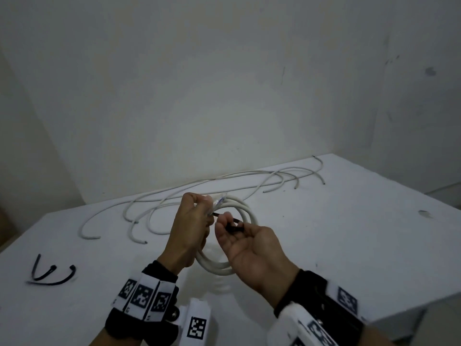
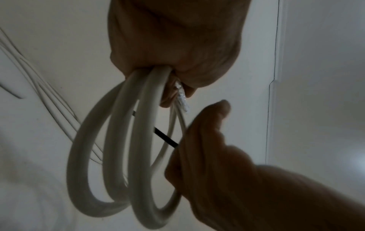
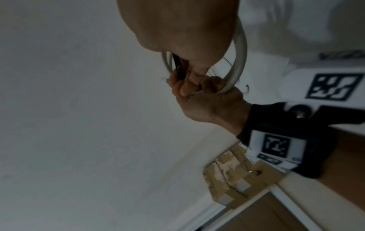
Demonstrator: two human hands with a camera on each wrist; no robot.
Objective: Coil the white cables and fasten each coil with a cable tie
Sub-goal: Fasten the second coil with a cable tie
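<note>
A coil of white cable (image 1: pixel 239 208) hangs above the white table, gripped at its top by my left hand (image 1: pixel 193 221). In the left wrist view the coil (image 2: pixel 118 156) shows three loops dropping from the fist (image 2: pixel 173 46), with a frayed cable end beside the fingers. My right hand (image 1: pixel 247 243), palm up, pinches a black cable tie (image 1: pixel 232 224) that runs toward the left fingers. The tie (image 2: pixel 166 137) passes through the loops. In the right wrist view the black tie (image 3: pixel 178 67) lies between the fingers of both hands.
Several loose white cables (image 1: pixel 199 191) sprawl across the far side of the table (image 1: pixel 349 233). Spare black cable ties (image 1: pixel 50 273) lie near the table's left front. The wall stands close behind, and the table edge falls away at the right.
</note>
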